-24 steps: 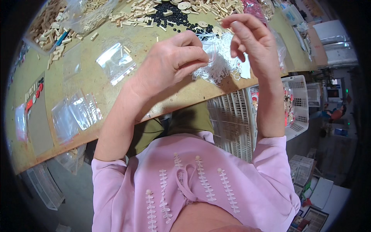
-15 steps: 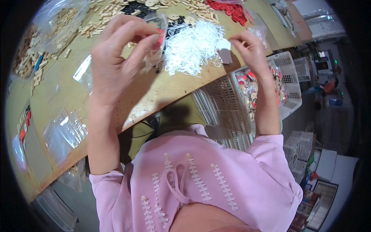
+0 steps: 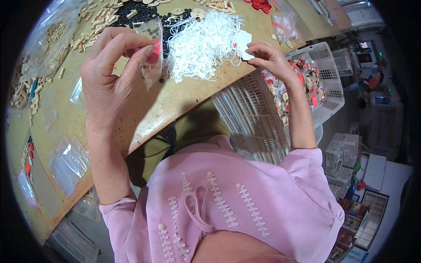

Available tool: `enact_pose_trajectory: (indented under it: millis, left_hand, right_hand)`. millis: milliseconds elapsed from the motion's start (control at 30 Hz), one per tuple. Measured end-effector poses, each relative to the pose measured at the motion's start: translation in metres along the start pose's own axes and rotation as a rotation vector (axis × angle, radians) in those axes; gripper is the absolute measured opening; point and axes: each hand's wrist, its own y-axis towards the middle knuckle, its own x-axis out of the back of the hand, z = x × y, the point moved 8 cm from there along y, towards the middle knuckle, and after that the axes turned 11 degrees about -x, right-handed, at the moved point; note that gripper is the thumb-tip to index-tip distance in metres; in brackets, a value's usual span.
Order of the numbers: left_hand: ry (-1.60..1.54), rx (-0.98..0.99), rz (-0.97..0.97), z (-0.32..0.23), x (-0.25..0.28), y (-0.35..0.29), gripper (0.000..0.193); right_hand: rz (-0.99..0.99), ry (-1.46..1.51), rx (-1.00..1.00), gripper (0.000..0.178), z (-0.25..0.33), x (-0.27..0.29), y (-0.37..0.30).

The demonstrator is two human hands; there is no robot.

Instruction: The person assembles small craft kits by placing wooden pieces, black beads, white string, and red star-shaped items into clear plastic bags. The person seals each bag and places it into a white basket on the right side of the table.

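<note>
My left hand (image 3: 112, 65) is raised over the table, thumb and fingers pinched on the upper part of a small clear plastic bag (image 3: 151, 79). Something flat and red (image 3: 154, 52) shows inside the bag. My right hand (image 3: 272, 61) is at the right edge of a small white card (image 3: 244, 39), its thumb and fingers apart and its fingertips over or touching the card. Whether it grips the card is unclear. Between my hands lies a tangled heap of white elastic-looking cord loops (image 3: 199, 48).
Pale wooden blocks (image 3: 87, 37), black beads (image 3: 131, 13), wooden discs (image 3: 177, 11) and red pieces (image 3: 262, 5) lie along the far side. Clear bags (image 3: 68, 164) lie at left. A white plastic crate (image 3: 329, 65) holding filled bags stands beside the table at right.
My view has shifted, so the table contents appear farther left. The fingers of my right hand have spread at the white card. My left hand still holds the bag, now lower beside the cord heap.
</note>
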Motion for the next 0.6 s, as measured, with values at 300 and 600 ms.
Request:
enact_pose_trajectory:
  millis: [300, 600]
  left_hand:
    - [0.038, 0.008, 0.059, -0.001, -0.007, -0.002, 0.007]
    - [0.007, 0.023, 0.057, 0.002, -0.006, -0.004, 0.008]
  right_hand:
    - [-0.007, -0.182, 0.027, 0.005, 0.004, -0.003, -0.005]
    - [-0.147, -0.021, -0.093, 0.005, 0.015, 0.004, -0.003]
